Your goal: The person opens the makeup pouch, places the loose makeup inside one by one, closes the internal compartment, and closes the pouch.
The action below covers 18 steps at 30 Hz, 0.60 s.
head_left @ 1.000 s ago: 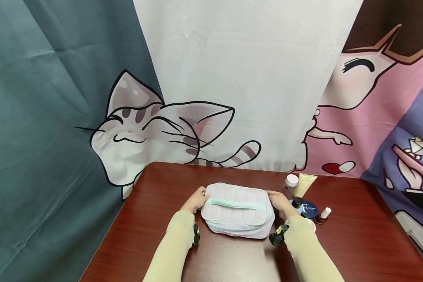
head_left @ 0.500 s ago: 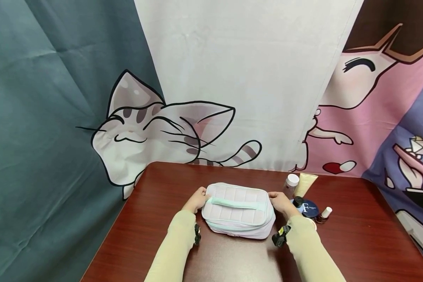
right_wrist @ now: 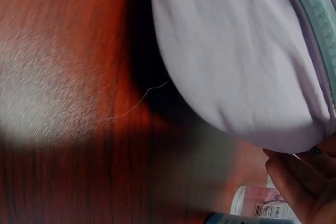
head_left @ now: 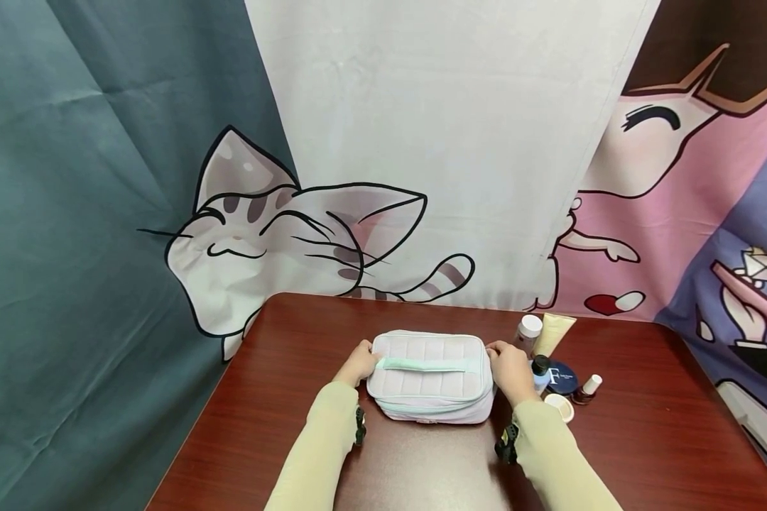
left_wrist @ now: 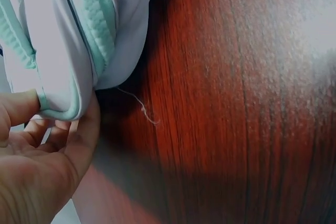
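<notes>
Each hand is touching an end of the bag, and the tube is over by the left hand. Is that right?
Not quite: the tube is by the right hand, not the left hand; the head view shows it. The rest is right: each hand touches an end of the bag.

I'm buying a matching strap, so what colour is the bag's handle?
The handle is mint green, clearest in the head view.

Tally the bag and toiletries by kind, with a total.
Pale quilted fabric bag: 1
Bottles: 3 (white-capped clear one, black-capped light-blue one, white-capped dark-brown one)
Pale-yellow tube: 1
Round items: 2 (dark-blue one, small cream one)
Total: 7
</notes>
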### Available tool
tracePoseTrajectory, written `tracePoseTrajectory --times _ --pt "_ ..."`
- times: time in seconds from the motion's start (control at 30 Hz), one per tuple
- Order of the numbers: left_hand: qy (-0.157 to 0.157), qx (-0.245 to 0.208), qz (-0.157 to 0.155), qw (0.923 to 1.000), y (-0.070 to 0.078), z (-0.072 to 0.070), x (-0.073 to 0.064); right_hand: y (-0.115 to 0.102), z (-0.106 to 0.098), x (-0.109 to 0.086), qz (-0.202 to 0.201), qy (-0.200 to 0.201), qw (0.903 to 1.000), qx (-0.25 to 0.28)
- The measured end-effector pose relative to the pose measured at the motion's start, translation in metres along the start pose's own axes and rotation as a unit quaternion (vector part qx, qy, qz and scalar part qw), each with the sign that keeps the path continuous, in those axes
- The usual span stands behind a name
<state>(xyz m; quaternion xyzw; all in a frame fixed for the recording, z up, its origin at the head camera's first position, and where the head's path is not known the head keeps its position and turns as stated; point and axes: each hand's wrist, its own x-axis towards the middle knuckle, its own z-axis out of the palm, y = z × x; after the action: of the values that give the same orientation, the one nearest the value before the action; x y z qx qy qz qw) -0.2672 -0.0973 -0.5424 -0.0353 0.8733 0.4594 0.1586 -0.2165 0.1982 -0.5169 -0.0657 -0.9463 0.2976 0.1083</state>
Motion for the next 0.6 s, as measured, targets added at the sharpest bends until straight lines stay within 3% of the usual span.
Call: tracePoseTrajectory --times 0.23,0.6 --pt "0.015 -0.009 -0.015 0.9997 0.0 0.001 0.0 -0.002 -0.008 -0.008 -0.06 0.024 0.9925 -0.104" --pt "0.022 -0.013 -0.007 0.9996 0.004 0.004 -0.001 -0.004 -0.017 -0.023 -0.102 0.053 0.9844 -0.133"
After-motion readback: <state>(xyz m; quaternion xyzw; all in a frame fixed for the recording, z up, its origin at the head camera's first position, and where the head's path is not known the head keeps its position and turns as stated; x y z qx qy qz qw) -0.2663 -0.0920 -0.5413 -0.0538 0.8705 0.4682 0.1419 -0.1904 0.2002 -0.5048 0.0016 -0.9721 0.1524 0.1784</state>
